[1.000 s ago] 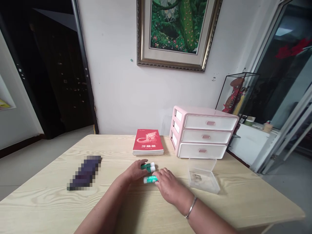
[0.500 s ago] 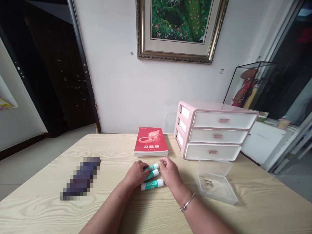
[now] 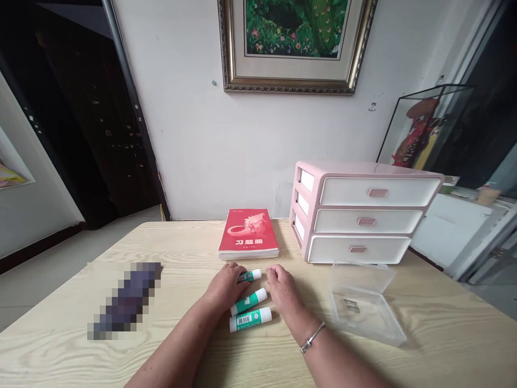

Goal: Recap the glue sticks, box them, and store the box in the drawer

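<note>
Three green and white glue sticks lie side by side on the pale wooden table (image 3: pixel 60 339). My left hand (image 3: pixel 226 285) has its fingers curled on the farthest glue stick (image 3: pixel 249 276). The middle glue stick (image 3: pixel 249 300) and the nearest glue stick (image 3: pixel 250 319) lie free just in front of it. My right hand (image 3: pixel 283 288) rests on the table to the right of the sticks, fingers loosely curled with nothing in them, a metal bracelet on the wrist.
A red book (image 3: pixel 248 241) lies behind the hands. A pink three-drawer organizer (image 3: pixel 363 218) stands at the back right, all drawers closed. A clear plastic box (image 3: pixel 365 310) with its lid up sits at the right. A blurred dark object (image 3: pixel 125 299) lies at the left.
The sticks now lie more spread apart. My right hand has left the nearest stick and drawn to the right; my left hand stays on the farthest stick. The view has dipped and shifted.
</note>
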### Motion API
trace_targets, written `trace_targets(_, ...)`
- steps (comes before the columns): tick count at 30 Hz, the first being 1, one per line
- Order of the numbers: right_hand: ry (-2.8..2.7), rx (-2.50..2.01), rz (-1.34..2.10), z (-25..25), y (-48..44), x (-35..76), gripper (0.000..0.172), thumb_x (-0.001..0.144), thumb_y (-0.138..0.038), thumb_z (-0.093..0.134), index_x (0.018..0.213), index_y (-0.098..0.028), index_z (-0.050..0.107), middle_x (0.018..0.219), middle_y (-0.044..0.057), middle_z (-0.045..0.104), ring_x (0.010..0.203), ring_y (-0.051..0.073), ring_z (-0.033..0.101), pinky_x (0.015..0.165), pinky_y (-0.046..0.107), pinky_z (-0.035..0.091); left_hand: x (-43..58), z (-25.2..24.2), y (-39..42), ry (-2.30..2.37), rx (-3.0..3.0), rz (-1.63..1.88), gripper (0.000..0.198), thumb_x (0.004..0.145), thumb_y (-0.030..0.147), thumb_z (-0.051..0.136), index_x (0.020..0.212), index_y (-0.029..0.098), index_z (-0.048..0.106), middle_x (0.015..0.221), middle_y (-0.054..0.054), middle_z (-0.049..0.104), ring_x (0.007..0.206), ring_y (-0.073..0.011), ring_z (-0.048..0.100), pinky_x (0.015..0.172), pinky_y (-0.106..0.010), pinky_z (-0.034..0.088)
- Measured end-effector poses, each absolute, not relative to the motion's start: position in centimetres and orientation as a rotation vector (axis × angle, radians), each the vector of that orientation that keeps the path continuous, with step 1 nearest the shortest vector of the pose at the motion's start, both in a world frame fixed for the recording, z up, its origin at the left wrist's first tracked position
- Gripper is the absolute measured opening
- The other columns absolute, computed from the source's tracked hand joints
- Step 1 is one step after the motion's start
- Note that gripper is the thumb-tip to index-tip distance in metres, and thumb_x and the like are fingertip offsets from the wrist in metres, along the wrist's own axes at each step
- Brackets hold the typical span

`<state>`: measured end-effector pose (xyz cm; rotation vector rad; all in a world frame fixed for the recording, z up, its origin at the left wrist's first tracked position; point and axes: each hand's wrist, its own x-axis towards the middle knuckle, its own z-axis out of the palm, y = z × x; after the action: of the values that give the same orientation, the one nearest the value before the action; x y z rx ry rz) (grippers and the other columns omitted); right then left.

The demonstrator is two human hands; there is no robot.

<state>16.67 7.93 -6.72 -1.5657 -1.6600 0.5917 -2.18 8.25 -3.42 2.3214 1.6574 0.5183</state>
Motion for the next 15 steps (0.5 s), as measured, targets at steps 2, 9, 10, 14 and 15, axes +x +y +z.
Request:
trace_targets(2,-1.655,-1.602,0.575,-6.2,7.6,16.3,0.037,0.099,-0.043,0.032,0.099,-0.021,0.062,0.092,0.007,0.069,0.086,0.021,0.063,0.068,0.027,0.043,-2.2,-3.2,7.8,1.656,2.338,0.525,0.021,0.087,0.032,0.059,0.103,0.022,0.068,0.107,-0.008,0.068,0.103,-0.0238,0.060,0.085,-0.029,0.044)
trace_targets(9,-1.581,-1.462,0.584,-5.0,6.6,16.1,0.046,0.101,-0.052,0.026,0.089,-0.022,0.059,0.082,0.006,0.067,0.075,0.021,0.060,0.065,0.027,0.040,-0.9,-1.6,5.3,1.669,2.385,0.567,0.021,0.094,0.029,0.050,0.111,0.022,0.061,0.111,-0.007,0.066,0.101,-0.0225,0.061,0.084,-0.030,0.045)
trace_targets(10,-1.569,-1.429,0.597,-5.0,6.5,16.0,0.046,0.101,-0.052,0.027,0.087,-0.022,0.059,0.079,0.005,0.066,0.073,0.020,0.059,0.064,0.027,0.040,-0.6,-1.4,4.9,1.673,2.413,0.547,0.021,0.094,0.029,0.050,0.112,0.023,0.060,0.112,-0.007,0.066,0.101,-0.0231,0.061,0.084,-0.031,0.044)
trace_targets(14,-1.516,-1.363,0.653,-5.1,6.4,15.6,0.043,0.098,-0.050,0.034,0.077,-0.022,0.058,0.070,0.003,0.063,0.066,0.019,0.055,0.063,0.028,0.040,0.4,-1.2,3.6,1.665,2.547,0.470,0.021,0.096,0.031,0.048,0.112,0.023,0.059,0.110,-0.008,0.065,0.101,-0.0253,0.061,0.084,-0.034,0.044)
trace_targets(15,-1.493,-1.361,0.669,-5.1,6.3,15.5,0.040,0.097,-0.049,0.036,0.075,-0.022,0.057,0.069,0.002,0.063,0.066,0.019,0.054,0.063,0.028,0.040,0.5,-1.2,3.3,1.660,2.564,0.453,0.021,0.097,0.032,0.048,0.112,0.023,0.059,0.108,-0.008,0.065,0.100,-0.0255,0.061,0.083,-0.034,0.044)
